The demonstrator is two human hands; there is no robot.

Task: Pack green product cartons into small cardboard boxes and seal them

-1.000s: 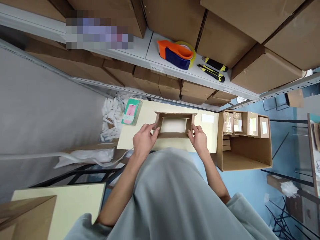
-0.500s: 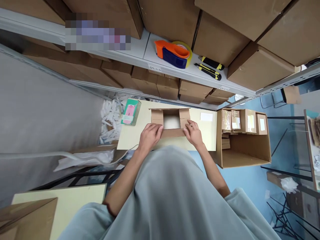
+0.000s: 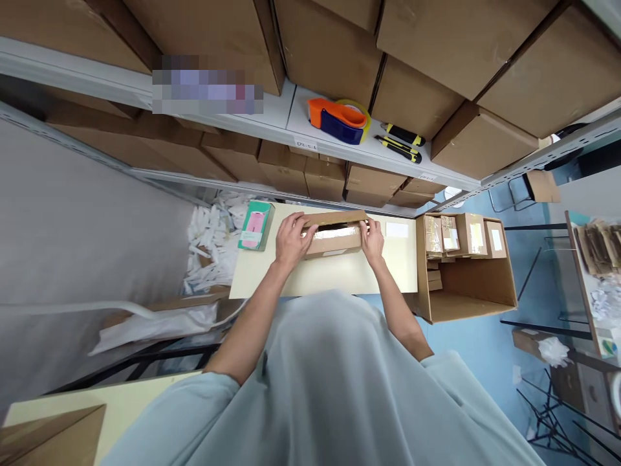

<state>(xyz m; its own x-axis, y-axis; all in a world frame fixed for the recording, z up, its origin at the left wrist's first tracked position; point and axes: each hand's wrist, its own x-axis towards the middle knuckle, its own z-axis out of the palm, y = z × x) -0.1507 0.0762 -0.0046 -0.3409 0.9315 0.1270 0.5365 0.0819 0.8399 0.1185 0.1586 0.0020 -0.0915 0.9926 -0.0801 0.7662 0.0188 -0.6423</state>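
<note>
cardboard box held at both ends on the tabletop

cardboard box (image 3: pixel 334 246), small and brown, sits around the middle of the cream tabletop (image 3: pixel 334 278), its long side running along the tabletop's length. a brown flap (image 3: pixel 334 218) stands along the side facing the tabletop's far edge, with a dark gap below it and a shiny strip next to that gap. the left hand (image 3: pixel 292 241) has its fingers bent over the box's left end, thumb towards the middle, pinching the cardboard. the right hand (image 3: pixel 372 241) has its fingers curled in on the right end, pinching there too; how hard either one presses i cannot tell. towards the tabletop's left end lies a green and pink box (image 3: pixel 255 225), and towards its right end a white slip (image 3: pixel 397 230). just off the tabletop's right end is a big open carton (image 3: pixel 478 281) with several smaller taped boxes (image 3: pixel 471 234) inside. off the left end is a heap of white scraps (image 3: pixel 206 230). past the tabletop's far edge and higher up runs a pale shelf (image 3: pixel 290 123) bearing an orange and blue tape dispenser (image 3: pixel 337 121), black and yellow knives (image 3: pixel 400 149) and large brown cartons (image 3: pixel 330 58)
</note>
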